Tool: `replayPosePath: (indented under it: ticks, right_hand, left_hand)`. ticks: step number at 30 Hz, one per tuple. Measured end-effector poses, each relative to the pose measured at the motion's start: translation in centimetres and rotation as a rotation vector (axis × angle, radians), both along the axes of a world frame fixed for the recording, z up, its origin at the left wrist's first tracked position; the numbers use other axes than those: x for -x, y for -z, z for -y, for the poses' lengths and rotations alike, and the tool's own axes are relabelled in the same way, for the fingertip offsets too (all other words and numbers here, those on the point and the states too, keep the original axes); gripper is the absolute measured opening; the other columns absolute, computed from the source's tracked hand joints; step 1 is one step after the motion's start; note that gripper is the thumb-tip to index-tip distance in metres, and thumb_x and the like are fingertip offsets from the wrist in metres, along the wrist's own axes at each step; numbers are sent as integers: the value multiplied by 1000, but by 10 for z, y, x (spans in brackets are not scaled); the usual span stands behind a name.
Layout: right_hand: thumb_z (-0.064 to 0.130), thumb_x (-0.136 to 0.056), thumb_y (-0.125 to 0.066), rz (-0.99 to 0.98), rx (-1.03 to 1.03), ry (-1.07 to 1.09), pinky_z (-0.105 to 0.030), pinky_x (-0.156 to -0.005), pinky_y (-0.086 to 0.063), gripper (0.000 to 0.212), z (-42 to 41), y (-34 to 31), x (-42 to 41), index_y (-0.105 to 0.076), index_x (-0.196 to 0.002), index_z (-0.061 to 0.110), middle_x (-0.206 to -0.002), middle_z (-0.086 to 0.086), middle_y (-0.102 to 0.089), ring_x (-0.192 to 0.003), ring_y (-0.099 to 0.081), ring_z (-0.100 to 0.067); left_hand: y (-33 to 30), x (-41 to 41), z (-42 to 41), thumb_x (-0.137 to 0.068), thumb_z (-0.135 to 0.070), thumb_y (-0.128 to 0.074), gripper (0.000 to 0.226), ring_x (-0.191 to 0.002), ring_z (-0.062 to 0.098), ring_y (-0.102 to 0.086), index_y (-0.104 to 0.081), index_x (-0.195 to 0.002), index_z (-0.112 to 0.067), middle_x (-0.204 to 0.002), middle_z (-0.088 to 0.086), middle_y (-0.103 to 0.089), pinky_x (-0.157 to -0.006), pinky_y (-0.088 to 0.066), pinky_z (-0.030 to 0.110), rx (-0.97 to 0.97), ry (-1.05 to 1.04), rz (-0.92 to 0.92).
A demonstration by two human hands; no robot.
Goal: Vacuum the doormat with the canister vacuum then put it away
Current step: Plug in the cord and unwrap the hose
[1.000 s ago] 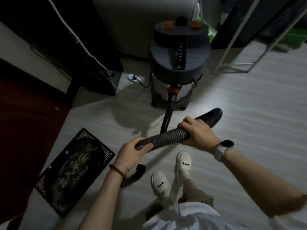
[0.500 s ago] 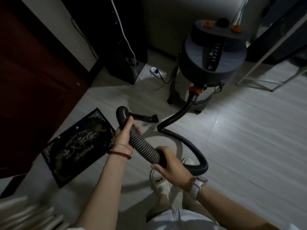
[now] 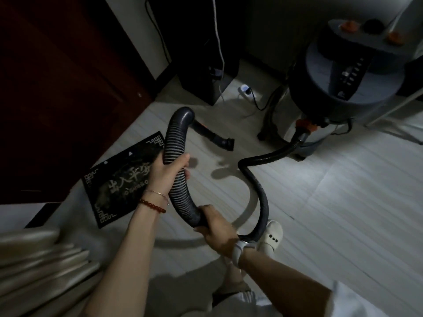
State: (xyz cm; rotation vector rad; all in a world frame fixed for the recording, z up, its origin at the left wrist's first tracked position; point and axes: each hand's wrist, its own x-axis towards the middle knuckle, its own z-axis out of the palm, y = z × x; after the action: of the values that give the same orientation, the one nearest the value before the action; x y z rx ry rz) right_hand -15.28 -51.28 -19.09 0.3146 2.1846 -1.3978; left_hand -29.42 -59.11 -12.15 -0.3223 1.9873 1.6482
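Note:
The grey canister vacuum (image 3: pixel 348 72) stands on the pale floor at the upper right. Its black ribbed hose (image 3: pixel 263 195) runs from an orange coupling, loops past my foot and rises between my hands. My left hand (image 3: pixel 168 173) grips the ribbed hose midway up. My right hand (image 3: pixel 215 227) grips it lower down. The hose bends at its top and ends in a black nozzle (image 3: pixel 225 143) that hangs just above the floor. A black doormat (image 3: pixel 119 179) with a pale pattern lies flat to the left, beside the nozzle.
A dark red door (image 3: pixel 57 88) fills the left. A black cabinet (image 3: pixel 196 42) stands at the back with a white cable and a wall plug (image 3: pixel 245 90). Beige fabric (image 3: pixel 41 259) lies at the lower left. White metal legs (image 3: pixel 393 106) rise at the right.
The hose section swung from lying across between my hands to standing nearly upright. The nozzle now hangs further right of the doormat. The view turned left, so the vacuum sits further right.

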Motion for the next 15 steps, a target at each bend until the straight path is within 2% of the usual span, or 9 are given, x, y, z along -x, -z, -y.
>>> replayPosePath:
  ticks: [3, 4, 6, 7, 8, 10, 11, 13, 15]
  right_hand:
    - [10, -90, -51, 94, 175, -19, -24, -87, -40, 36, 14, 1, 26, -50, -126, 8, -122, -8, -53, -109, -50, -19]
    - [9, -93, -46, 164, 302, 118, -24, -84, -41, 34, 11, 0, 35, -50, -126, 7, -117, -7, -56, -107, -51, -21]
    - [15, -98, -41, 300, 530, 543, -28, -79, -46, 25, -6, -4, 58, -50, -119, 9, -105, -5, -58, -100, -54, -23]
    - [23, -99, -39, 333, 599, 703, -30, -79, -47, 26, -17, -8, 72, -50, -118, 9, -104, -6, -58, -97, -55, -22]
    - [30, -99, -37, 347, 637, 774, -33, -80, -48, 33, -27, -8, 87, -48, -121, 8, -106, -8, -58, -97, -56, -22]
    - [40, -98, -33, 353, 719, 810, -38, -82, -49, 50, -38, -16, 117, -38, -133, 5, -114, -11, -56, -101, -55, -24]
    - [42, -97, -35, 355, 737, 800, -38, -81, -49, 54, -38, -22, 132, -34, -136, 5, -115, -12, -55, -100, -56, -25]
    - [41, -95, -43, 379, 699, 763, -35, -68, -50, 50, -30, -29, 156, -36, -130, 6, -102, -10, -56, -87, -58, -25]
    - [37, -91, -53, 435, 663, 797, -34, -54, -50, 60, -21, -27, 169, -33, -134, 1, -94, -12, -54, -77, -59, -27]
  left_hand:
    - [-1, 2, 20, -82, -6, -65, 18, -45, -2, -53, -56, -97, -12, -71, 0, -55, -47, -47, 14, 179, 159, -180]
    - [2, -1, 30, -82, -5, -66, 25, -49, -2, -54, -56, -105, -8, -73, -1, -56, -50, -48, 14, 197, 177, -213]
    - [10, -12, 53, -80, -7, -68, 38, -63, -1, -57, -55, -116, -6, -80, -6, -58, -62, -50, 16, 240, 209, -261]
    - [14, -19, 62, -80, -8, -69, 44, -73, 2, -59, -53, -121, -7, -85, -8, -59, -69, -49, 16, 265, 233, -275]
    - [18, -26, 71, -80, -10, -69, 48, -82, 5, -59, -52, -124, -9, -91, -9, -59, -73, -48, 12, 285, 250, -278]
    - [24, -37, 83, -81, -14, -69, 55, -91, 6, -57, -47, -131, -14, -98, -10, -58, -75, -43, 2, 317, 299, -272]
    - [27, -43, 87, -81, -18, -69, 58, -92, 5, -56, -44, -134, -16, -100, -11, -57, -74, -42, 3, 340, 341, -274]
    - [31, -54, 95, -79, -37, -66, 65, -95, 3, -55, -41, -137, -20, -105, -13, -55, -76, -43, 11, 420, 433, -295]
    - [36, -63, 106, -73, -52, -54, 69, -98, 3, -56, -41, -135, -26, -108, -15, -57, -78, -43, 18, 471, 499, -315]
